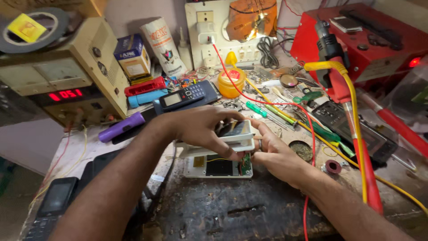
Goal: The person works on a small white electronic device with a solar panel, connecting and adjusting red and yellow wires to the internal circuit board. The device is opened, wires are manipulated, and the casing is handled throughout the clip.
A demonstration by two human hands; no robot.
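Phone parts sit at the middle of the desk (232,209): a white phone shell (238,136) is held just above an opened white phone body (218,166), whose dark inner bay and small green board show at its right end. Of the two hands, the left hand (203,127) curls over the shell from above, fingers closed on its top and near edge; the right hand (274,154), with a ring on one finger, pinches the shell's right end between thumb and fingertips. The desk's near surface is dark, scorched and pitted, paler and dusty toward the edges. Clutter crowds the far half: a keypad phone (183,96), a purple cell (120,127), a blue cell (147,97), a yellow jar (231,82), green-handled screwdrivers (263,111) and a small solder tin (302,149). A red wire (307,134) runs from a wall socket board (207,31) down across the desk, and a yellow cable (352,102) loops past a red tool handle (370,178). At the left stands a beige power supply (67,76) with red lit digits; at the right, a red box (365,40) with a glowing lamp. Two more dark phones (55,201) lie at the near left edge.
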